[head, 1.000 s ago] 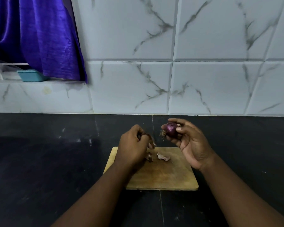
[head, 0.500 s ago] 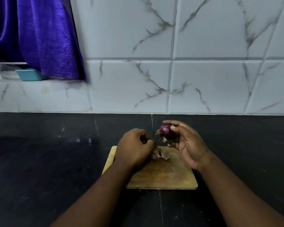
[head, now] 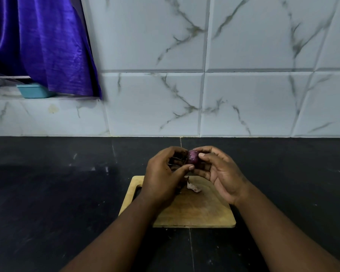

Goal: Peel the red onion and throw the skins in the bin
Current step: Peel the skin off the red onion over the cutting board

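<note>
A small red onion [head: 192, 157] is held up between both hands above the far edge of the wooden cutting board [head: 194, 211]. My right hand [head: 220, 173] grips it from the right with thumb on top and fingers beneath. My left hand [head: 165, 173] pinches its left end, where the root hairs stick out, with thumb and curled fingers. A pale piece of onion skin [head: 193, 187] lies on the board just under the hands; more skin beside it is partly hidden by my left hand. No bin is in view.
The board lies on a dark stone counter [head: 57, 193] that runs to a white marble-tiled wall [head: 243, 95]. At the back left a blue curtain [head: 37, 42] hangs over a ledge holding a teal tub [head: 34, 90].
My left hand has risen from the skins on the board and closed on the onion's left end. My right hand has brought the onion slightly left and towards it.
</note>
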Available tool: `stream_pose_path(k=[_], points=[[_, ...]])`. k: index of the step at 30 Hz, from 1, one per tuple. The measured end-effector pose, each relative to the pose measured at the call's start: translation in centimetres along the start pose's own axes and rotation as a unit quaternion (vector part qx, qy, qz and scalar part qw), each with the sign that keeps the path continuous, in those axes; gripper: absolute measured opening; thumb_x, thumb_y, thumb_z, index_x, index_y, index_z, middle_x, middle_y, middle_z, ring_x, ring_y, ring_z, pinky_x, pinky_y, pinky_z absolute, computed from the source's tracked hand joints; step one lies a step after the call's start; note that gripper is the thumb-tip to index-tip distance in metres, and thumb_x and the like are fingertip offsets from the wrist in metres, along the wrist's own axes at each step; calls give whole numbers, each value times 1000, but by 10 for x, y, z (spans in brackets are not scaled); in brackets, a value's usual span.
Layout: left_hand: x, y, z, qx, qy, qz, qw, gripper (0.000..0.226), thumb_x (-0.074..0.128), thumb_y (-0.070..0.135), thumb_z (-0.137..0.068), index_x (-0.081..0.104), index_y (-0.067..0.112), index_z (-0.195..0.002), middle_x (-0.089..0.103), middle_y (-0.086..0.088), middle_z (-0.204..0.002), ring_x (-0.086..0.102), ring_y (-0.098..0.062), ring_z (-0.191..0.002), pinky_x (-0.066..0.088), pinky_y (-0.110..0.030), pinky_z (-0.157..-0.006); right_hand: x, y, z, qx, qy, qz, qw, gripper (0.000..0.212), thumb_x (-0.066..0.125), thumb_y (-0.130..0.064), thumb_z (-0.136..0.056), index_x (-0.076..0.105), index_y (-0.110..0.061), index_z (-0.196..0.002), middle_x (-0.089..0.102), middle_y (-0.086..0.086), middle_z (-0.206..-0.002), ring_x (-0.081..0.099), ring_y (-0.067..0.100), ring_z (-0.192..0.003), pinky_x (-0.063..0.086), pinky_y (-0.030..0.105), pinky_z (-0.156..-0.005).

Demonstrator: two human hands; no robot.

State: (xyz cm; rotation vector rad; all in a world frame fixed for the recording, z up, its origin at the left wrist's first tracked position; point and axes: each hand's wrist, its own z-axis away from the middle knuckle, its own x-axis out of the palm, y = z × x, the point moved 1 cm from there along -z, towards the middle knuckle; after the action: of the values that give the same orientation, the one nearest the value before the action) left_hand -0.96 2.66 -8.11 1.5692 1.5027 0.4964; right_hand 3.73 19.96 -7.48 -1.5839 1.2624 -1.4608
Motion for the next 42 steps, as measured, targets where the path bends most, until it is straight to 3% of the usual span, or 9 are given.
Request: stream_pose_path(k=[4,14,18,22,25,31,35,39,42], points=[[-1,2,0,2,7,39,999,20,79,6,-91,79,20,-104,78,4,-100,75,-13,-96,66,-43,-84,1,0,1,-7,1,12,1000,30,71,-12,-88,66,2,-115,74,20,-110,74,29,-99,62,36,-78],[4,-3,-2,-40,18,151,988,11,75,1,-93,79,11,-91,79,-10,-89,77,-30,-88,66,-47,-79,-2,5,-2,-26,3,45,999,40,80,-7,-77,72,-2,-116,72,23,-121,72,40,-110,59,52,-93],[5,-4,-5,-84,36,200,976,18,70,-5,-95,78,9,-87,78,-5,-78,75,-15,-71,61,-26,-64,2,6,-1,-44,7,48,998,41,79,-6,-78,72,0,-118,73,24,-119,70,45,-111,57,55,-96],[5,-1,-4,-151,30,282,947,14,66,-5,-98,73,3,-89,73,-4,-65,69,-12,-55,52,-25,-44,2,6,-1,-53,3,53,997,41,77,-6,-79,72,0,-119,73,26,-118,67,51,-113,55,58,-97],[3,-2,-5,-154,9,307,939,15,64,-5,-98,73,2,-88,69,-6,-62,63,-14,-52,51,-28,-51,0,3,1,-47,-18,48,998,40,75,-6,-81,71,0,-120,72,26,-119,67,52,-113,54,60,-99],[-8,-9,-11,-182,26,359,915,17,61,-3,-99,72,5,-89,68,-4,-64,62,-13,-56,57,-23,-54,3,-4,5,-55,-76,-20,995,37,67,-6,-85,72,-2,-121,72,25,-119,73,37,-103,62,37,-88],[-16,-14,-11,-156,-29,251,955,14,62,-4,-99,73,0,-92,71,-8,-69,66,-16,-61,59,-25,-59,-2,-3,2,-57,-38,2,998,40,72,-6,-82,72,-3,-121,75,18,-116,72,32,-107,61,33,-87],[-11,-17,-5,-118,-84,102,984,14,66,9,-102,78,3,-97,77,-21,-83,77,-34,-73,64,-40,-62,-5,1,0,-62,-14,76,995,47,79,-8,-78,72,-8,-124,76,15,-117,72,25,-106,61,35,-90],[-11,-20,-6,-76,-72,21,994,13,68,11,-101,81,12,-97,80,-9,-87,79,-18,-79,63,-34,-66,-5,1,-1,-59,-1,72,996,47,80,-8,-77,72,-8,-123,76,13,-115,73,23,-102,61,32,-83]])
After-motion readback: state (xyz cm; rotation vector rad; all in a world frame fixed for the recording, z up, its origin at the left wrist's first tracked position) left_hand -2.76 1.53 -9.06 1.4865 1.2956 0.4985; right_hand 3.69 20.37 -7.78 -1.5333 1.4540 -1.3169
